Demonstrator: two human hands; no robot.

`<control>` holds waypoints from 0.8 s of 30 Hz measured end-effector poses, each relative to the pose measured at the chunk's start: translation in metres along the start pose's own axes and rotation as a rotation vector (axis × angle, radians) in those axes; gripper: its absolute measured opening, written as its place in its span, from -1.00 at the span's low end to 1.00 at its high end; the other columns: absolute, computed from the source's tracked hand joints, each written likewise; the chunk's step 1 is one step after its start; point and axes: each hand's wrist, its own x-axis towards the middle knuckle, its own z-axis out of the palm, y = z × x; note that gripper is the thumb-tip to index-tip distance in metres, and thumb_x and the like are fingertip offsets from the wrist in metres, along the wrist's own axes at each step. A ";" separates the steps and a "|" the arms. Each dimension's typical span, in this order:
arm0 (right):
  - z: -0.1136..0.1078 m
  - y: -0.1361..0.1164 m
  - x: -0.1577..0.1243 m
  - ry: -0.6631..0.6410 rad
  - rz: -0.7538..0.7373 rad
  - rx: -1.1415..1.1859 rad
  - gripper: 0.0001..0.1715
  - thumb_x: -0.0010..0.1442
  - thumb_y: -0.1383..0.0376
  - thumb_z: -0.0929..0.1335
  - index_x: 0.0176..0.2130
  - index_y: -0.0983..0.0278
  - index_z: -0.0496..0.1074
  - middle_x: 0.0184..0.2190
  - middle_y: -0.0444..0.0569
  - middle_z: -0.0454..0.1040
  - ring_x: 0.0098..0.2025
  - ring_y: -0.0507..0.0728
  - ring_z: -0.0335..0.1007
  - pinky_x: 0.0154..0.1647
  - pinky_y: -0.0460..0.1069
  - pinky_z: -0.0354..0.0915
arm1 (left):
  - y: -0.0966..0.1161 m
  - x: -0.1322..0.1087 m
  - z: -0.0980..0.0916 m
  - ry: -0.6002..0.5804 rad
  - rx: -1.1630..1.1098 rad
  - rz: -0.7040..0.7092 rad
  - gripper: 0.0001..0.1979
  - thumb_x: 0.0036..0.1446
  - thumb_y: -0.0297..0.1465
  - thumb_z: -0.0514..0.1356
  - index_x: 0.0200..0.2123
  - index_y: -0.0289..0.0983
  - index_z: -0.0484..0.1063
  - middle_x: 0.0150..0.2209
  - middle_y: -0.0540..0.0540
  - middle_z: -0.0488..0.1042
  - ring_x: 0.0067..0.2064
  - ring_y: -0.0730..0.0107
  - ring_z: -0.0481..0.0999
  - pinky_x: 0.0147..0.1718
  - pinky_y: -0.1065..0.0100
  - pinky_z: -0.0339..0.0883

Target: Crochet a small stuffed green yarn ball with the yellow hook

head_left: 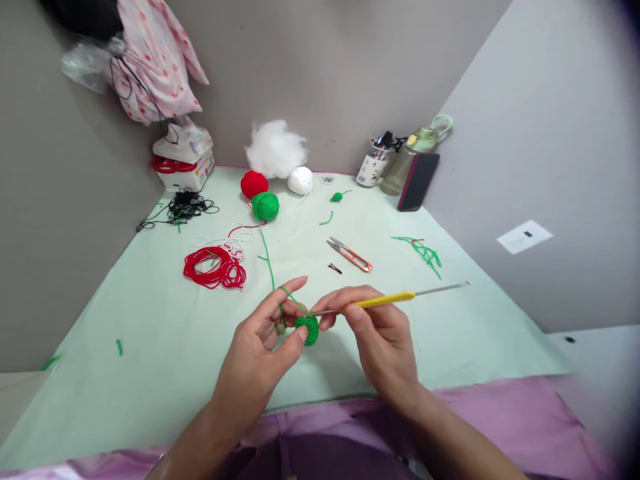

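Between thumb and fingers, my left hand [260,350] pinches a small round green crochet piece [309,331]. Green yarn runs over its raised index finger and back across the table to a green yarn ball [265,207]. My right hand [383,333] grips a crochet hook with a yellow handle [387,300]. One metal tip of the hook meets the upper edge of the green piece; the other points out to the right. Exactly how the tip sits in the stitches is too small to tell. Thread snips [350,255] with orange handles lie beyond my hands, beside a small dark clip [335,269].
Behind lie a red yarn ball [255,184], a white yarn ball [301,180] and white stuffing [277,149]. Loose red yarn [215,268] and tangled black yarn [186,205] are at left. Green scraps [425,253], a phone [419,182], a bottle [397,173] and a pen cup [373,167] stand right.
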 end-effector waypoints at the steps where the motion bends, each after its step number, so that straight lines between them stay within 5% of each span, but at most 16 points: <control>1: 0.000 0.001 0.000 0.007 0.024 0.029 -0.78 0.47 0.26 0.33 -0.12 0.13 0.61 -0.21 -0.11 0.63 -0.29 0.00 0.55 -0.18 -0.07 0.48 | -0.001 0.000 0.000 -0.002 -0.009 -0.004 -0.51 0.23 -0.40 0.35 0.21 0.01 0.48 -0.22 0.06 0.43 -0.12 0.46 0.49 0.00 0.45 0.35; 24: -0.006 0.007 0.003 -0.003 0.077 0.112 -0.76 0.47 0.19 0.33 -0.18 0.19 0.58 -0.27 -0.07 0.62 -0.33 0.06 0.53 -0.21 0.00 0.44 | 0.001 0.000 0.001 0.012 0.026 0.008 -0.45 0.24 -0.37 0.34 0.28 -0.06 0.40 -0.24 0.04 0.40 -0.14 0.39 0.43 -0.03 0.36 0.32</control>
